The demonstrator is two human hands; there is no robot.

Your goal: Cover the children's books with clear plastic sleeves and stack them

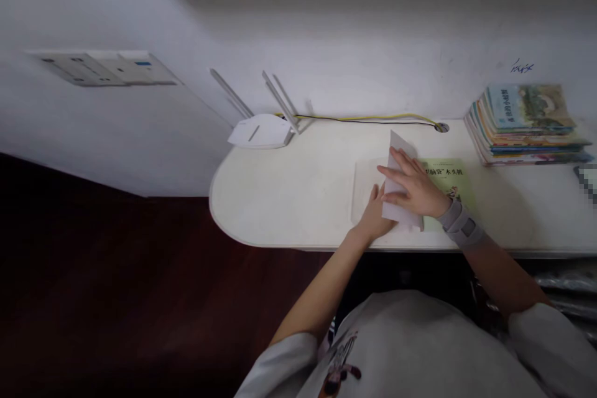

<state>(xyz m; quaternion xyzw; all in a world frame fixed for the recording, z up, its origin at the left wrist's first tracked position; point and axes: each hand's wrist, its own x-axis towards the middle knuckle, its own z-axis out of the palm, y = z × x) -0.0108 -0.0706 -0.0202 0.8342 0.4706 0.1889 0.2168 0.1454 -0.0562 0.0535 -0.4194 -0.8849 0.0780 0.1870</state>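
Note:
A thin book with a light green cover (459, 183) lies near the front of the desk, with dark lettering on it. From its left side a white leaf (396, 152) stands partly raised. My right hand (413, 186), with a grey wrist wrap, rests on this leaf with its fingers spread. Lower and to the left, my left hand (377, 219) lies flat against a pale, see-through-looking sheet (361, 183). Its visible fingers are stretched and apart; the rest of that hand goes behind the white leaf.
A white router (261, 130) with upright antennas stands at the back left of the white desk (280, 205). Yellow and black cables (368, 118) run to a desk hole (441, 128). Stacked books (527, 124) sit back right. A wall socket panel (107, 68) is far left.

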